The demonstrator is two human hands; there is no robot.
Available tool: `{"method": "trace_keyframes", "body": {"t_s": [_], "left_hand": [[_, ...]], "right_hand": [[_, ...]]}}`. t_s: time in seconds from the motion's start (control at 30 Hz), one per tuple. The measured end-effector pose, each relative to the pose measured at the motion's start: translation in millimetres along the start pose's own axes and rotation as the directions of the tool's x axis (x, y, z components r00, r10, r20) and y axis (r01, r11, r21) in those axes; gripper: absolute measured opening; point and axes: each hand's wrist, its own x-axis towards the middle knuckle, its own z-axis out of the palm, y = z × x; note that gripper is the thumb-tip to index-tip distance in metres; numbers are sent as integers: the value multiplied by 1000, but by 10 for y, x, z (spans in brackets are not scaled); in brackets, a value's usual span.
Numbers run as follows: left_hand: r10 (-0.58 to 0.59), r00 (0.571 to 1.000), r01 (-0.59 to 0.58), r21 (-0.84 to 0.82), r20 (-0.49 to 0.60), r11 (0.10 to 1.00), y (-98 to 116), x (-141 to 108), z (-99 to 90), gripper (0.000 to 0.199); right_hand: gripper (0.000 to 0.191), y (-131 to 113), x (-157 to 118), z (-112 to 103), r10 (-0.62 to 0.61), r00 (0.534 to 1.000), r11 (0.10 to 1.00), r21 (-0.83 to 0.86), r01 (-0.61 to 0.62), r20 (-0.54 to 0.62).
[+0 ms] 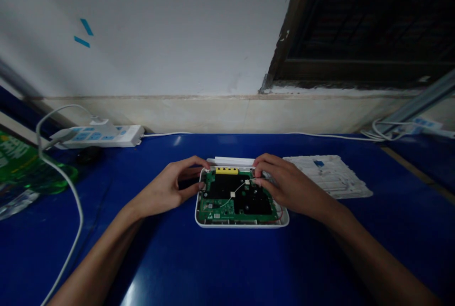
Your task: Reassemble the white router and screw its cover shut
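A green circuit board (pixel 220 208) lies inside a shallow white plastic housing (pixel 241 225) on the table, with a row of yellow ports (pixel 226 171) along its far edge. A thin white wire (pixel 239 189) with small white clips crosses the board. My left hand (pixel 165 187) grips the housing's far left corner, thumb on the board's left edge. My right hand (pixel 287 182) wraps the far right corner, its fingertips beside the wire's end. A white strip (pixel 231 161) lies behind the housing. A white ribbed cover (pixel 330 175) sits to the right, partly behind my right hand.
The blue table (pixel 170 263) runs to a beige wall base. A white power strip (pixel 95 136) lies at the back left, with a white cable (pixel 73 197) curving forward. Green-labelled packaging (pixel 21 166) sits at the left edge. A metal rail (pixel 419 102) and more cables are at the right.
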Motion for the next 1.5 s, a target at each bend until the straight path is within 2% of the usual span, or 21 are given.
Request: {"method": "trace_keyframes", "body": {"t_s": [0.17, 0.43, 0.63, 0.8, 0.9, 1.07, 1.3, 1.5], "left_hand": [[-75, 997, 68, -157, -34, 985, -56, 32, 9, 23], [-90, 996, 84, -189, -24, 978, -23, 26, 39, 30], [2, 1000, -3, -44, -26, 999, -29, 21, 24, 26], [21, 998, -18, -59, 53, 998, 51, -12, 6, 37], [29, 997, -29, -5, 67, 1000, 68, -34, -1, 45], [69, 995, -75, 87, 67, 993, 68, -50, -3, 50], [69, 997, -71, 119, 17, 990, 95, -41, 38, 49], [94, 996, -90, 226, -7, 970, 79, -39, 68, 55]], "right_hand": [[12, -2, 5, -7, 16, 1000, 1000, 0, -16, 12], [11, -2, 15, 11, 9, 1000, 1000, -17, -9, 3], [12, -25, 22, 7, -26, 999, 996, -84, 27, 19], [10, -33, 13, 18, 5, 1000, 996, -85, -3, 19], [10, -28, 5, 26, 18, 1000, 996, -84, -17, 7], [10, -29, 9, 22, 30, 1000, 998, -54, -30, -6], [11, -58, 14, -2, 17, 1000, 999, -38, -18, -5], [11, -26, 8, 9, 21, 1000, 999, -38, -21, 6]]}}
